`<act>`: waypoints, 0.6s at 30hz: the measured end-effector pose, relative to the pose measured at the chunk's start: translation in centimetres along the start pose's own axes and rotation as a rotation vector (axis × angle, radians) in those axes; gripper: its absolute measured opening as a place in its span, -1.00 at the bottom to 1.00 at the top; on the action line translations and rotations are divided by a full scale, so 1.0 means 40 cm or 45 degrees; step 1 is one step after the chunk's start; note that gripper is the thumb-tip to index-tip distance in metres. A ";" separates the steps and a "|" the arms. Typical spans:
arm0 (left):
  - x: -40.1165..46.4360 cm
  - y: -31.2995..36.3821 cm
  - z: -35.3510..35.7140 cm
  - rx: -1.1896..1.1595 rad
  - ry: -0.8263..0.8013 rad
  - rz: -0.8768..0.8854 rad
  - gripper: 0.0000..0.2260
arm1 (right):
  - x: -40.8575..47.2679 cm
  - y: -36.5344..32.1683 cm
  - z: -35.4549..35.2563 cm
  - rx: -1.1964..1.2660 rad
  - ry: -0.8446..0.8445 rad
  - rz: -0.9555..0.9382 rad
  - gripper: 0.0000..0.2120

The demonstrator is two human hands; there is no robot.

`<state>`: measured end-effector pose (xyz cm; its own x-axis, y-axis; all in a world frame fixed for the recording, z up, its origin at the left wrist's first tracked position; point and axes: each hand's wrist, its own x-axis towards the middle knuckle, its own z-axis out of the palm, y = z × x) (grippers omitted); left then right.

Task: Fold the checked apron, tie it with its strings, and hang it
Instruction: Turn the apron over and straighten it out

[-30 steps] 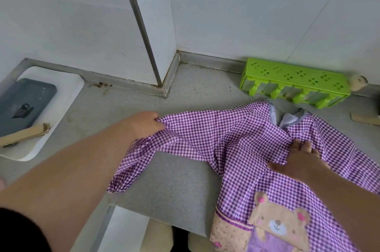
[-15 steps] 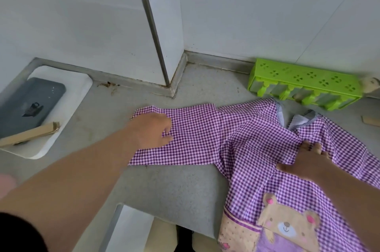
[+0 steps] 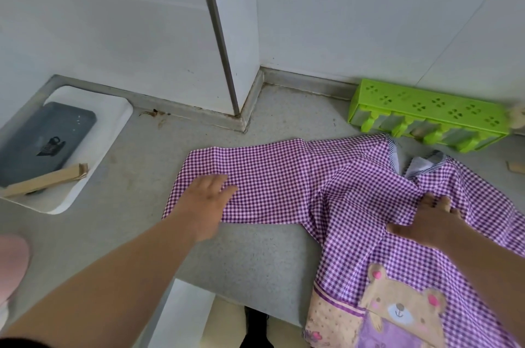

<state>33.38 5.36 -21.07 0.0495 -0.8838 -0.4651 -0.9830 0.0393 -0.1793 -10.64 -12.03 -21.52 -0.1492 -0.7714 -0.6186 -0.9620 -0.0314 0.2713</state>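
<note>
The purple-and-white checked apron point(image 3: 352, 200) lies on the grey counter, its bear pocket hanging over the front edge at the lower right. One sleeve point(image 3: 261, 177) is spread flat to the left. My left hand point(image 3: 206, 200) rests flat on that sleeve's outer end, fingers straight. My right hand point(image 3: 431, 219) presses flat on the apron's chest, just below the striped collar point(image 3: 420, 163). No strings are in view.
A green plastic rack point(image 3: 426, 117) lies against the back wall right behind the collar. A white tray point(image 3: 93, 148) with a dark grey lid and a wooden piece sits at the left. A wall corner with a metal strip point(image 3: 224, 63) juts out behind.
My left hand, which gripped and lifted the bunched sleeve, has laid it out to the left, let go and now lies flat on it. The right hand stayed pressed on the chest.
</note>
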 end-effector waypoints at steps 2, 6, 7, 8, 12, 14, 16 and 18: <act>-0.004 -0.024 0.015 -0.001 -0.128 -0.307 -0.01 | -0.001 0.004 0.003 0.016 -0.004 -0.007 0.42; -0.016 -0.036 0.024 -0.190 -0.214 -0.445 -0.16 | 0.003 0.014 0.013 0.070 0.011 -0.029 0.44; -0.016 -0.033 0.019 -0.260 -0.118 -0.415 -0.29 | 0.004 0.017 0.015 0.078 0.020 -0.034 0.45; -0.015 -0.032 0.009 -0.338 0.005 -0.389 -0.42 | 0.006 0.019 0.017 0.085 0.029 -0.037 0.46; -0.003 -0.041 -0.062 -0.559 0.409 -0.321 -0.64 | 0.013 0.026 0.025 0.086 0.044 -0.046 0.47; 0.004 -0.033 -0.082 -0.432 0.502 -0.002 -0.65 | 0.016 0.027 0.028 0.084 0.048 -0.047 0.47; 0.009 -0.022 -0.083 -0.163 0.513 0.387 -0.67 | 0.020 0.025 0.031 0.080 0.044 -0.051 0.45; 0.021 -0.032 -0.075 0.152 0.321 0.487 -0.69 | 0.022 0.022 0.032 0.079 0.036 -0.048 0.45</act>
<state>34.14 3.18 -18.63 -0.3711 -0.8805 -0.2950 -0.8945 0.4242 -0.1410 -11.92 -11.92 -22.76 -0.1070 -0.7883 -0.6059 -0.9793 -0.0217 0.2013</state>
